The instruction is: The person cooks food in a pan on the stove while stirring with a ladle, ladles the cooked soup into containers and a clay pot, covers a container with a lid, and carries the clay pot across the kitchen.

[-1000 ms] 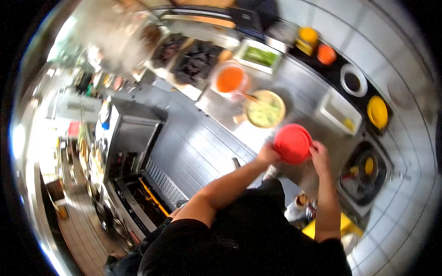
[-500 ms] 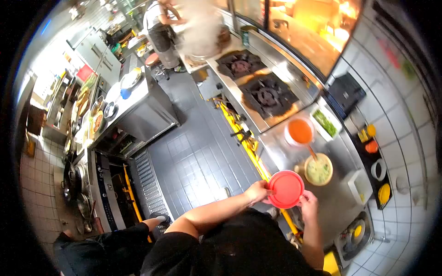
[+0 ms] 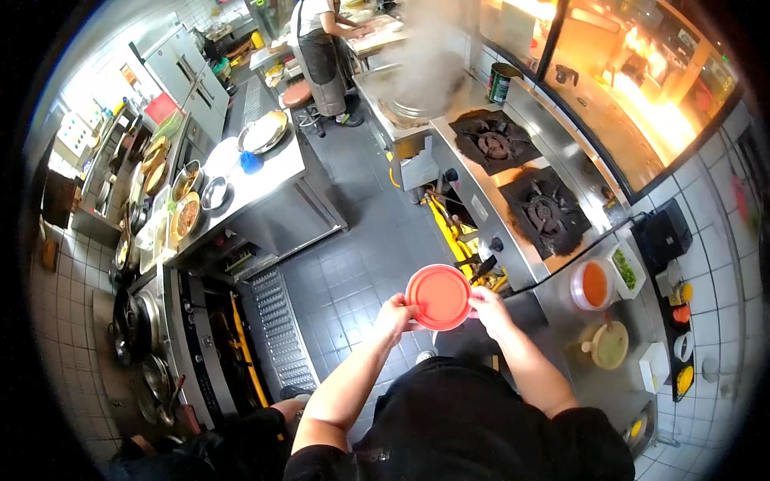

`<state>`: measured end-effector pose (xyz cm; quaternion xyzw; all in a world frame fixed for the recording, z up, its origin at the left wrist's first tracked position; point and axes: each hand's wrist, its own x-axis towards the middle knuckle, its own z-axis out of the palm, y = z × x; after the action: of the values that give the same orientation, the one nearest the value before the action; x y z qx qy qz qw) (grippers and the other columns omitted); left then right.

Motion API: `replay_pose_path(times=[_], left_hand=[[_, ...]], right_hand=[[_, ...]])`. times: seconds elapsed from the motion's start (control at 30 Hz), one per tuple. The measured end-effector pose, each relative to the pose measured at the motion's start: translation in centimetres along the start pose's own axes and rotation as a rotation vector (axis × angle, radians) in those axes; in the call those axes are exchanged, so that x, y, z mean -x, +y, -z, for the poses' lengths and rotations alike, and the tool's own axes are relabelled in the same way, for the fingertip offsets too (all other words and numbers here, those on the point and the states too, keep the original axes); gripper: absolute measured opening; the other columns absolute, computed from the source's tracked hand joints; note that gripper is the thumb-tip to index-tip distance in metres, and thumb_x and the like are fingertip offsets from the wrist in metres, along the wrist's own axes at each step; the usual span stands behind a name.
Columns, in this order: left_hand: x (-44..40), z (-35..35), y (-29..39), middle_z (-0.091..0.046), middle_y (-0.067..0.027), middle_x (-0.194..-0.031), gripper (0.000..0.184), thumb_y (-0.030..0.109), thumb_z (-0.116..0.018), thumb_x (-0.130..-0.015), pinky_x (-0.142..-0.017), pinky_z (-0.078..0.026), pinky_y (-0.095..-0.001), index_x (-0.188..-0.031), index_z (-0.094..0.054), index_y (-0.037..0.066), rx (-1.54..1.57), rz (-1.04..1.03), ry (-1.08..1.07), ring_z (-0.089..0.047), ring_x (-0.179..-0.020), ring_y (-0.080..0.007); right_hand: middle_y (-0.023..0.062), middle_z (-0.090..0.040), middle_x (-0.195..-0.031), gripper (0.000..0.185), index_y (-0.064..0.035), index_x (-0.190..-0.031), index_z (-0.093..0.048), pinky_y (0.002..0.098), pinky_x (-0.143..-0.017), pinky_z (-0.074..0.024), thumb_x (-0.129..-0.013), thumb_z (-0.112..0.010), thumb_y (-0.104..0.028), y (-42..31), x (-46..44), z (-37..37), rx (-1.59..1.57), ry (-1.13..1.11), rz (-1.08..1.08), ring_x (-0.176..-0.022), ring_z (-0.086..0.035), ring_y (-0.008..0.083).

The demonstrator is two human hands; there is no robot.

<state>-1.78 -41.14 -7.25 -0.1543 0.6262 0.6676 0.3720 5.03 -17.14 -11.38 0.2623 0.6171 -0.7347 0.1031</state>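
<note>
My two hands hold a round red lid (image 3: 439,297) with a raised rim, flat in front of my body and above the dark floor. My left hand (image 3: 396,314) grips its left edge, fingers partly under it. On the opposite edge, my right hand (image 3: 490,310) pinches the rim. To the right of my right arm, on the steel counter (image 3: 565,341), stand a tub of orange-red sauce (image 3: 592,284) and a handled bowl of pale green liquid (image 3: 607,346).
Two black gas burners (image 3: 549,212) stand ahead on the right, with yellow pipes (image 3: 453,232) below. Steam rises from a large pot (image 3: 417,104). A person (image 3: 321,48) works at the back; another person's dark clothing (image 3: 216,445) shows at lower left. A steel worktable (image 3: 293,204) stands left.
My hands have carried the red lid leftward and up, away from the counter with the sauces. The head view has turned left, so the burners appear further right.
</note>
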Motion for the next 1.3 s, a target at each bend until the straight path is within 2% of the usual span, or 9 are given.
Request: replay_pose_path(times=[0.27, 0.37, 0.47, 0.67, 0.93, 1.0, 1.07, 1.17, 1.3], left_hand=[[-12.9, 9.7, 11.7, -0.064, -0.0078, -0.089, 0.014, 0.001, -0.066, -0.087, -0.061, -0.063, -0.0371, -0.094, -0.054, 0.005, 0.234, -0.082, 0.074, -0.067, -0.076, -0.0197], [-17.6, 11.9, 19.0, -0.063, -0.0078, -0.089, 0.013, 0.001, -0.065, -0.087, -0.065, -0.063, -0.041, -0.092, -0.054, 0.006, 0.304, -0.108, 0.113, -0.067, -0.078, -0.02], [-22.6, 15.1, 25.5, -0.065, -0.0077, -0.092, 0.013, 0.002, -0.064, -0.086, -0.068, -0.061, -0.0429, -0.095, -0.055, 0.007, 0.36, -0.106, 0.115, -0.067, -0.081, -0.0212], [-36.2, 22.1, 39.2, -0.066, -0.0128, -0.093, 0.01, 0.002, -0.059, -0.088, -0.06, -0.063, -0.0413, -0.097, -0.055, 0.004, 0.346, -0.19, 0.177, -0.068, -0.077, -0.0243], [-62.6, 29.0, 59.2, -0.064, -0.0126, -0.082, 0.019, 0.001, -0.064, -0.084, -0.051, -0.059, -0.0352, -0.099, -0.052, 0.003, 0.339, -0.234, 0.176, -0.066, -0.061, -0.0252], [-69.6, 28.9, 64.9, -0.065, -0.0124, -0.082, 0.02, 0.002, -0.063, -0.084, -0.052, -0.059, -0.0349, -0.1, -0.052, 0.003, 0.327, -0.23, 0.147, -0.067, -0.062, -0.0252], [-76.8, 28.2, 70.2, -0.064, -0.013, -0.084, 0.02, 0.002, -0.063, -0.084, -0.054, -0.06, -0.036, -0.1, -0.051, 0.002, 0.321, -0.257, 0.093, -0.068, -0.064, -0.0249], [-87.0, 26.0, 77.3, -0.064, -0.0136, -0.088, 0.02, -0.001, -0.062, -0.084, -0.062, -0.064, -0.0422, -0.099, -0.05, 0.002, 0.376, -0.297, 0.012, -0.069, -0.068, -0.0268], [-100.1, 22.0, 86.6, -0.066, -0.012, -0.089, 0.021, 0.0, -0.063, -0.084, -0.058, -0.063, -0.0404, -0.1, -0.05, 0.003, 0.367, -0.304, -0.05, -0.07, -0.072, -0.0266]], right_hand=[[0.0044, -0.066, -0.105, 0.019, -0.0065, -0.116, -0.063, 0.0296, -0.07, -0.0566, -0.097, -0.059, -0.01, -9.7, -18.8, -9.5, 0.077, -0.118, 0.101, -0.091, -0.064, 0.0135], [0.0099, -0.067, -0.106, 0.026, -0.0028, -0.121, -0.061, 0.0311, -0.074, -0.0608, -0.096, -0.062, -0.009, -14.9, -26.2, -12.6, 0.056, -0.151, 0.143, -0.091, -0.067, 0.0168], [0.0109, -0.06, -0.125, 0.037, -0.0028, -0.132, -0.053, 0.0325, -0.08, -0.0589, -0.096, -0.062, -0.011, -20.3, -32.4, -14.8, -0.035, -0.272, 0.128, -0.106, -0.064, 0.0185], [0.0133, -0.057, -0.132, 0.043, 0.0009, -0.135, -0.051, 0.0333, -0.086, -0.0576, -0.097, -0.063, -0.014, -27.1, -36.7, -11.9, 0.002, -0.181, 0.179, -0.112, -0.062, 0.0211], [0.0061, -0.064, -0.108, 0.031, -0.0026, -0.123, -0.06, 0.0287, -0.075, -0.0556, -0.096, -0.064, -0.017, -24.0, -37.1, -3.0, -0.066, 0.595, -0.123, -0.095, -0.064, 0.0156], [0.0035, -0.063, -0.101, 0.028, -0.0027, -0.118, -0.061, 0.0287, -0.072, -0.0543, -0.094, -0.064, -0.018, -20.4, -36.5, -1.6, -0.11, 0.828, -0.207, -0.09, -0.063, 0.016], [0.0086, -0.06, -0.105, 0.032, -0.0019, -0.119, -0.059, 0.0356, -0.069, -0.0564, -0.093, -0.066, -0.019, -11.4, -33.9, 2.4, -0.049, 0.944, -0.446, -0.094, -0.063, 0.0216], [0.0055, -0.06, -0.092, 0.02, -0.007, -0.109, -0.063, 0.0336, -0.066, -0.0522, -0.095, -0.058, -0.021, -14.4, -32.3, -4.9, -0.017, 1.294, -0.795, -0.08, -0.059, 0.0154], [0.0063, -0.06, -0.095, 0.023, -0.0077, -0.111, -0.063, 0.0346, -0.069, -0.052, -0.094, -0.059, -0.023, -18.9, -38.8, -13.1, 0.007, 1.255, -0.884, -0.082, -0.059, 0.0172]])
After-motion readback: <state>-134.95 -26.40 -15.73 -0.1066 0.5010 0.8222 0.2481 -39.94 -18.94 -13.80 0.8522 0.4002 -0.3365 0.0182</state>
